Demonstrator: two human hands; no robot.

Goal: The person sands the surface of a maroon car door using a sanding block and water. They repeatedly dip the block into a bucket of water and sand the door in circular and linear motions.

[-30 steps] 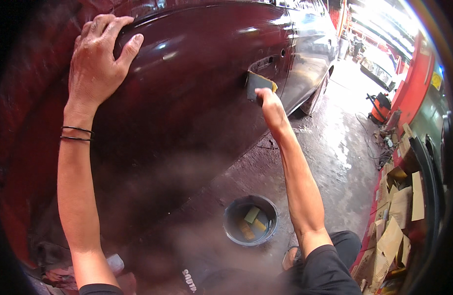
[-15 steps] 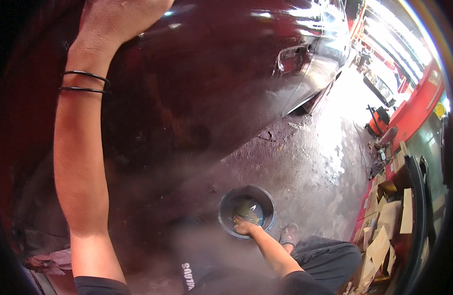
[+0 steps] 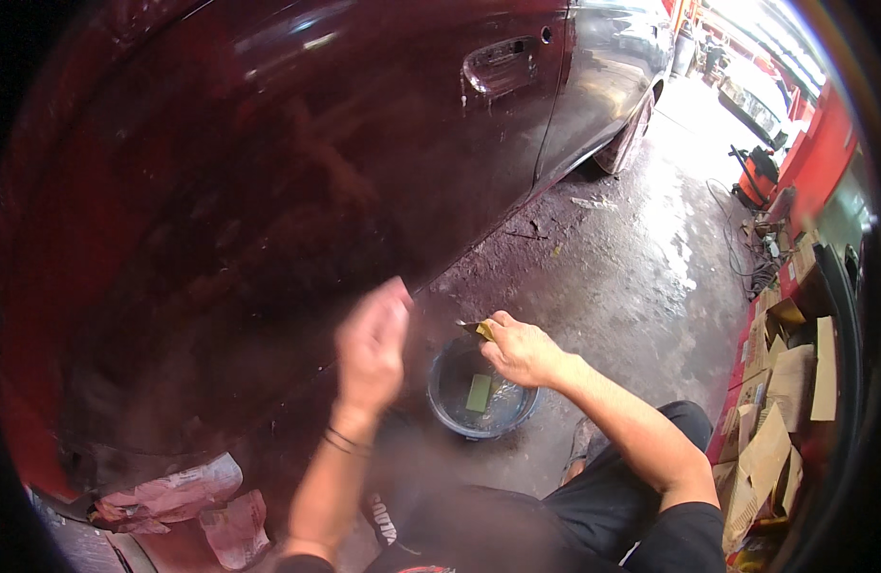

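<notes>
One yellow pad [image 3: 484, 330] pokes out of my right hand [image 3: 522, 353], which is closed around it, above the far rim of the bucket [image 3: 464, 432]. My left hand [image 3: 372, 349] is blurred before the lower edge of the car [image 3: 412, 143]; I cannot tell how open it is or whether it holds anything. Inside the bucket, near its middle, lies a green block [image 3: 479, 392].
</notes>
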